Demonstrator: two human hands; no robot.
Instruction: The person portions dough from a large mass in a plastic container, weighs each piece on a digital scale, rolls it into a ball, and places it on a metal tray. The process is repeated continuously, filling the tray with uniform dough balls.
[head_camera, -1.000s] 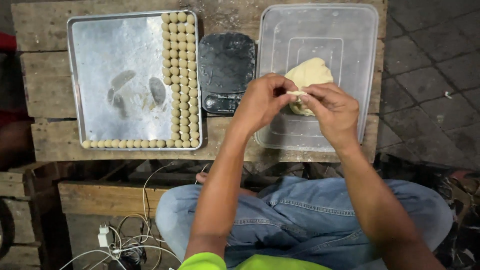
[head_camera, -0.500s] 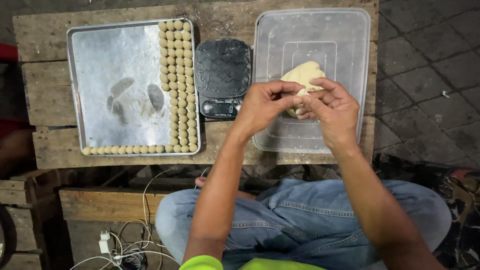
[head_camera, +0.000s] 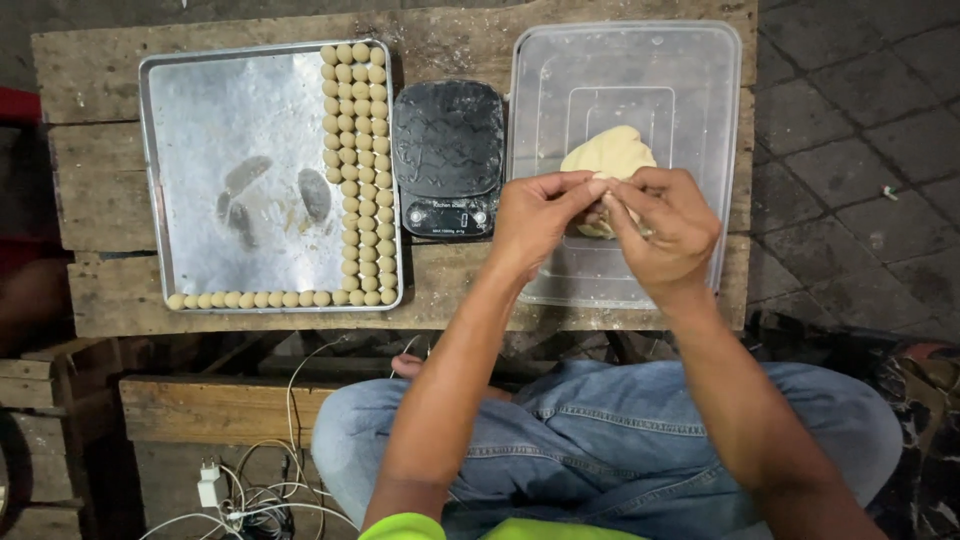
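Both hands meet over the clear plastic tub (head_camera: 700, 90): left hand (head_camera: 535, 215) and right hand (head_camera: 670, 228) pinch fingertips together on the near edge of the dough lump (head_camera: 608, 150), which lies just beyond them, inside the tub, right of the black scale (head_camera: 447, 150).

A metal baking tray (head_camera: 200, 150) lies in the upper left of the frame on a weathered wooden table (head_camera: 90, 75). Rows of small dough balls (head_camera: 358, 170) fill the tray's right side, three across, and a single line runs along its lower edge. Dark reflections mark the tray's bare centre. A black kitchen scale (head_camera: 447, 155) sits just right of the tray, at upper centre. Blue jeans (head_camera: 600, 450) occupy the lower centre. White cables and a plug (head_camera: 210, 485) lie at lower left. Grey paving stones (head_camera: 850, 150) fill the right edge.
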